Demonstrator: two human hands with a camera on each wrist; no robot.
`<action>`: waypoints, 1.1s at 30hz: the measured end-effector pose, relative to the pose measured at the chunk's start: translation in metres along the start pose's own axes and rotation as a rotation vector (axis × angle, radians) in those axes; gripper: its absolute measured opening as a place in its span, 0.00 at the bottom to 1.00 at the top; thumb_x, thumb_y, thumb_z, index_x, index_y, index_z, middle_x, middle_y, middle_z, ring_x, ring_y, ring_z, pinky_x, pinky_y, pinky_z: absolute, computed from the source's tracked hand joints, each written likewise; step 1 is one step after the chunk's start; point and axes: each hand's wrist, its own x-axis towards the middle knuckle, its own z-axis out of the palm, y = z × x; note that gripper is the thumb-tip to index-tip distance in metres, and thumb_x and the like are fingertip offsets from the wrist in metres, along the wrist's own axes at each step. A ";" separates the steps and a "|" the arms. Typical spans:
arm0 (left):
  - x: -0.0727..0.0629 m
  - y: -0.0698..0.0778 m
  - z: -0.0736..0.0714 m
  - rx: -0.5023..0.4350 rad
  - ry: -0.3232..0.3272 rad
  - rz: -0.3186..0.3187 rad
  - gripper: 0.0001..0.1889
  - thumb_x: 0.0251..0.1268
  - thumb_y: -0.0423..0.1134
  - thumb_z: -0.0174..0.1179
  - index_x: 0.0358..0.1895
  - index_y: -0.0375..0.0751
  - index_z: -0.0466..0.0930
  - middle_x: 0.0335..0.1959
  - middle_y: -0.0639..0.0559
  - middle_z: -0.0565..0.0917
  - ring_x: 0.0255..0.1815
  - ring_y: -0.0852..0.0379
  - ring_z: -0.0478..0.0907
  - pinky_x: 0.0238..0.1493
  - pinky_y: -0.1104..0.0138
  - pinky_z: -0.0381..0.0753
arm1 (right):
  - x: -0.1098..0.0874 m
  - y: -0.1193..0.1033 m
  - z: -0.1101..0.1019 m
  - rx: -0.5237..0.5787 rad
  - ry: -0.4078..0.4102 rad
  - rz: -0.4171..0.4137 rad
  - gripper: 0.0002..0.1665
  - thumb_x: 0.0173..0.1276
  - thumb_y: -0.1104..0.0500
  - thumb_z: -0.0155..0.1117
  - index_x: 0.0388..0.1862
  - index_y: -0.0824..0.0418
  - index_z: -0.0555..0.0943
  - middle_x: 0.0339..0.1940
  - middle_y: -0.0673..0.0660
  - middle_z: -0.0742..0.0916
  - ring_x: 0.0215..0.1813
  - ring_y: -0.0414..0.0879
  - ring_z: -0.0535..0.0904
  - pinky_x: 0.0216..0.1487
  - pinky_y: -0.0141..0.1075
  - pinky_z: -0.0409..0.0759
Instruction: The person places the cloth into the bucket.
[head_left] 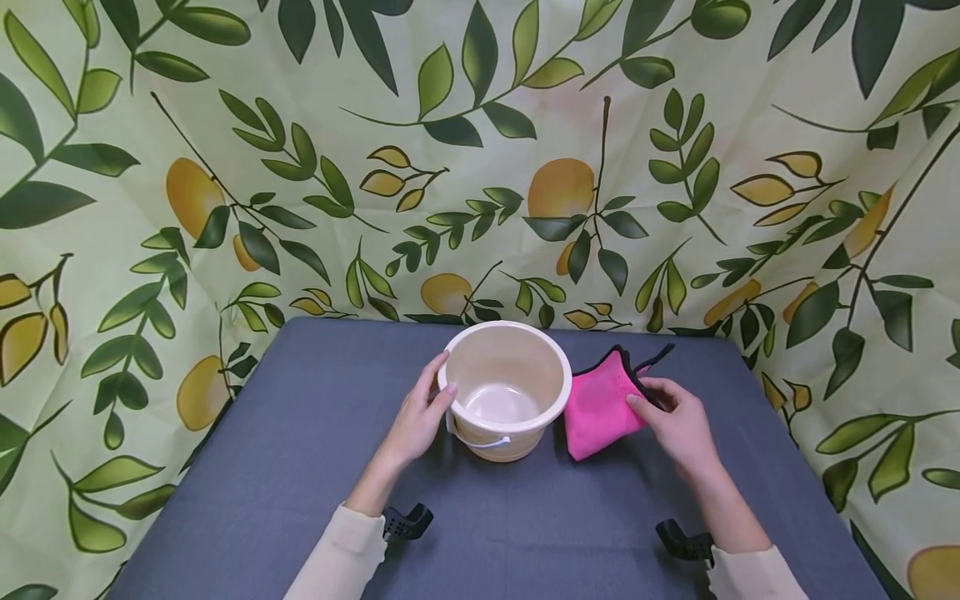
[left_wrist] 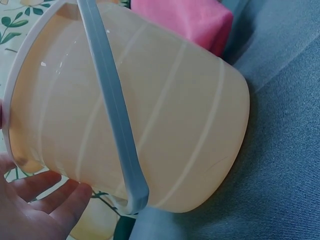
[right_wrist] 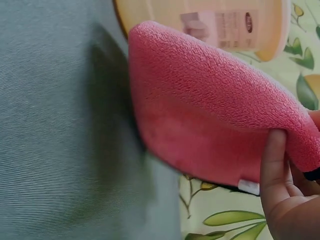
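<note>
A cream plastic bucket [head_left: 536, 435], its mouth facing up, stands over the middle of the table. My left hand [head_left: 416, 421] grips its rim on the left side, thumb over the edge and fingers along the outer wall. The bucket's grey handle [left_wrist: 111, 95] hangs down across the wall in the left wrist view. Right of the bucket, my right hand [head_left: 682, 425] pinches a fluffy pink cloth [right_wrist: 200, 110] with black edging by one edge. The cloth hangs folded over, its lower corner close above the table. A small white tag [right_wrist: 248, 187] shows on its border.
Grey-blue fabric covers the table [head_left: 300, 500]. Behind and beside it hangs a leaf-and-fruit patterned curtain [head_left: 480, 183]. A printed label [right_wrist: 235, 30] is on the bucket's side. A black strap [head_left: 655, 358] sticks out behind the cloth.
</note>
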 end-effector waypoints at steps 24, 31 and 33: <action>0.002 0.002 -0.001 -0.003 -0.007 -0.016 0.31 0.79 0.46 0.54 0.80 0.48 0.58 0.76 0.39 0.66 0.70 0.38 0.70 0.66 0.43 0.72 | 0.000 -0.044 -0.016 0.032 0.020 -0.083 0.30 0.72 0.53 0.69 0.64 0.71 0.77 0.46 0.44 0.81 0.48 0.41 0.76 0.42 0.24 0.80; 0.002 0.002 -0.002 0.000 -0.008 -0.019 0.30 0.79 0.46 0.54 0.79 0.48 0.58 0.76 0.38 0.66 0.71 0.37 0.69 0.67 0.41 0.71 | 0.002 -0.057 -0.020 0.088 0.019 -0.148 0.25 0.71 0.56 0.69 0.61 0.70 0.78 0.44 0.43 0.83 0.47 0.41 0.77 0.42 0.25 0.80; 0.001 0.002 -0.002 0.001 -0.008 -0.015 0.30 0.79 0.46 0.54 0.79 0.48 0.58 0.76 0.38 0.67 0.71 0.37 0.70 0.67 0.41 0.71 | 0.003 -0.060 -0.021 0.107 0.017 -0.163 0.23 0.71 0.58 0.69 0.60 0.68 0.79 0.44 0.43 0.83 0.46 0.41 0.78 0.42 0.24 0.81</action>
